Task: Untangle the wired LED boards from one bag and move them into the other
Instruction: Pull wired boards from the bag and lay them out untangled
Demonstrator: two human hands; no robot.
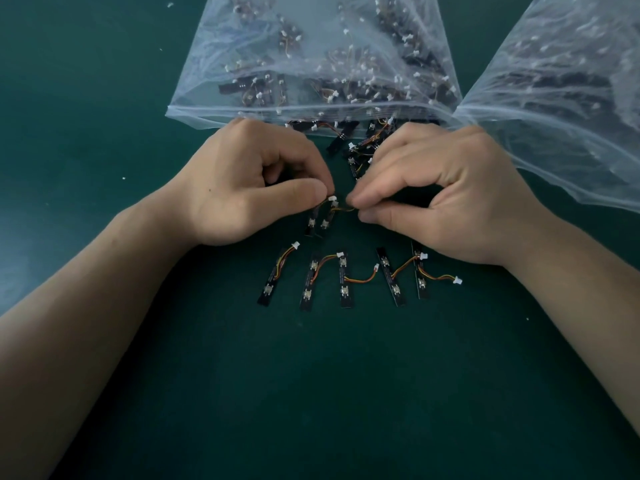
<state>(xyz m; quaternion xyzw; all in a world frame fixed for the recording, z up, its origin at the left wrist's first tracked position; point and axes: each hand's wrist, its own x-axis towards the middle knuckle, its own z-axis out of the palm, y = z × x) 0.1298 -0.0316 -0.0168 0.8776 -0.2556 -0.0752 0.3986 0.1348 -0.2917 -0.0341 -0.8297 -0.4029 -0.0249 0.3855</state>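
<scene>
Two clear plastic bags lie at the back of the green table: one bag (311,57) in the middle, full of tangled black LED boards, and a second bag (561,98) at the right. My left hand (249,181) pinches a white connector, and two small black boards (320,221) hang from that wire. My right hand (446,195) pinches the orange-yellow wire (343,209) just to the right of it. A loose clump of boards (360,147) spills from the middle bag's mouth. Several separated boards (346,282) lie in a row in front of my hands.
The green table surface (311,393) stretches toward me below the row of boards. A few white specks (123,178) lie on the table at the left. Both forearms enter from the bottom corners.
</scene>
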